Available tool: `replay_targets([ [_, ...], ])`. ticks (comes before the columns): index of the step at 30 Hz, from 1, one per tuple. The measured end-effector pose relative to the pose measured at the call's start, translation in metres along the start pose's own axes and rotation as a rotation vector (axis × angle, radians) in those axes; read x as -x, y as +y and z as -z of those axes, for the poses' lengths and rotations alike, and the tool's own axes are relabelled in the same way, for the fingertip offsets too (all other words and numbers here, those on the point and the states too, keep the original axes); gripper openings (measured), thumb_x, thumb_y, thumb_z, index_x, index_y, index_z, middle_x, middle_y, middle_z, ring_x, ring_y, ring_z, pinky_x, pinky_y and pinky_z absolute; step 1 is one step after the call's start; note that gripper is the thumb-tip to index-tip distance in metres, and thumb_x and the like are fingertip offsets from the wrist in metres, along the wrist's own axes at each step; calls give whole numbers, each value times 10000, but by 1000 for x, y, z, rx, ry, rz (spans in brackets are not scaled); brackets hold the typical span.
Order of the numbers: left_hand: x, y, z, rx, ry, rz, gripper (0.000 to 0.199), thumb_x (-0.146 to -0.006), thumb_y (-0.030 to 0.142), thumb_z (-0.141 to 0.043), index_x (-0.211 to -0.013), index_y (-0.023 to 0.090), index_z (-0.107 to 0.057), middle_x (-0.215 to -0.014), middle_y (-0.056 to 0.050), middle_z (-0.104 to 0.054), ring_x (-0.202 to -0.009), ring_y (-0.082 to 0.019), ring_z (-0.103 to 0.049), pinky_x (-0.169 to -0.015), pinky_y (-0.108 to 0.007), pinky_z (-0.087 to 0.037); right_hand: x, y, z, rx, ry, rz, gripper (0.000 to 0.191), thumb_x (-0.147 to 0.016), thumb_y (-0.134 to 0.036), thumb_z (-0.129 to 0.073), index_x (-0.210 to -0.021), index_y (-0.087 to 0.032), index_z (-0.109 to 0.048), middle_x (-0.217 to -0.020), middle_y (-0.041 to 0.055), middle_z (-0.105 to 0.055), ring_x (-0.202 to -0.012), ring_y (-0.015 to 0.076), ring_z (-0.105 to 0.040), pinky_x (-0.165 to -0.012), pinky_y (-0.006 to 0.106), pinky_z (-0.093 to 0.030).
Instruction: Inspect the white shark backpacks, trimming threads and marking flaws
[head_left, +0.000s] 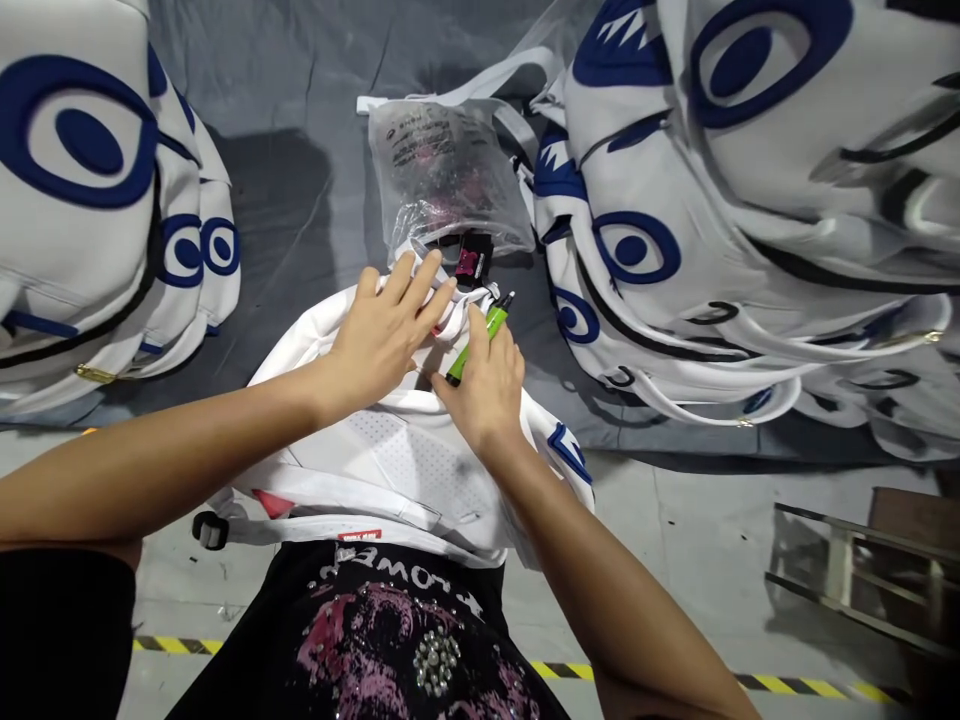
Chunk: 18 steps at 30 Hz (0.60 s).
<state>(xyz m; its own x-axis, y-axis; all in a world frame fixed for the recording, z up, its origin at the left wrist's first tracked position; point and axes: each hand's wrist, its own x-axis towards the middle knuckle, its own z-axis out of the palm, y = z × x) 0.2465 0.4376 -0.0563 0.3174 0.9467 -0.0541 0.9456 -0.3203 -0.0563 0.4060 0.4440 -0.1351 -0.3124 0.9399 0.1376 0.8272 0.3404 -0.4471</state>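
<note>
L hand (391,325) on wht bag (442,455); R hand (489,385) w/ grn tool (495,321).

Gry cloth (277,80): L bags (75,260), R bags (645,170), clr pouch (450,170) btwn, wht backpack (420,450) nr edge.

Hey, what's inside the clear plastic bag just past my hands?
Through the clear plastic bag, pinkish, shiny stuff shows, too blurred to name. Whatever lies beneath it is covered. A black tag with a pink mark sits at the bag's near edge.
</note>
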Motion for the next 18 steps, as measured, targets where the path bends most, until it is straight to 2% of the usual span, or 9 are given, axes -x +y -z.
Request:
replay_targets([
  [4,-1,-1,-4,36,34,16,825,-849,187,-707,-1566,148,-301,-1678,-220,-204,-1498,-447,-261,-1100,-632,-325,0,4,6,-31,19,51,799,-846,-259,-717,-1532,-175,-317,-1540,272,-414,-1465,451,-354,-1151,694,-298],
  [7,1,-2,-5,121,85,10,803,-892,287,-684,-1577,169,-282,-1676,-207,-220,-1485,-464,-260,-1113,-647,-294,17,10,32,-156,104,158,762,-947,-297,-575,-1593,-194,-185,-1542,242,-445,-1453,403,-415,-1181,682,-289],
  [9,2,-2,-5,172,118,7,772,-925,363,-652,-1577,176,-283,-1671,-197,-240,-1474,-472,-265,-1118,-651,-277,32,16,57,-328,107,243,795,-974,-279,-523,-1627,-204,-74,-1510,227,-498,-1371,350,-536,-1146,609,-409],
  [10,2,-1,-4,186,122,8,765,-932,384,-645,-1573,167,-288,-1668,-200,-246,-1471,-478,-265,-1119,-654,-271,38,19,69,-417,60,277,794,-976,-264,-526,-1632,-214,-81,-1443,205,-573,-1276,317,-621,-1081,549,-499],
  [12,2,-1,-3,175,106,12,763,-930,371,-653,-1564,139,-299,-1667,-214,-237,-1469,-481,-259,-1116,-658,-268,45,21,88,-539,-72,307,686,-968,-240,-563,-1592,-239,-279,-1189,119,-737,-967,240,-750,-858,409,-622],
  [14,2,0,-1,116,67,14,778,-906,286,-681,-1560,108,-299,-1670,-234,-215,-1466,-474,-261,-1102,-654,-287,42,18,96,-555,-171,290,450,-950,-238,-606,-1399,-231,-570,-989,51,-788,-749,185,-749,-692,318,-620],
  [16,2,0,-1,60,42,17,804,-876,218,-702,-1560,97,-296,-1670,-247,-202,-1459,-464,-274,-1082,-647,-312,31,13,94,-525,-201,265,254,-922,-264,-649,-1155,-196,-723,-949,49,-798,-715,174,-740,-641,285,-595],
  [18,2,-1,-2,63,64,17,806,-878,262,-714,-1561,127,-307,-1667,-234,-226,-1444,-461,-292,-1066,-648,-322,15,7,86,-461,-244,256,181,-896,-261,-669,-1031,-187,-765,-918,46,-801,-731,181,-738,-652,279,-578],
])
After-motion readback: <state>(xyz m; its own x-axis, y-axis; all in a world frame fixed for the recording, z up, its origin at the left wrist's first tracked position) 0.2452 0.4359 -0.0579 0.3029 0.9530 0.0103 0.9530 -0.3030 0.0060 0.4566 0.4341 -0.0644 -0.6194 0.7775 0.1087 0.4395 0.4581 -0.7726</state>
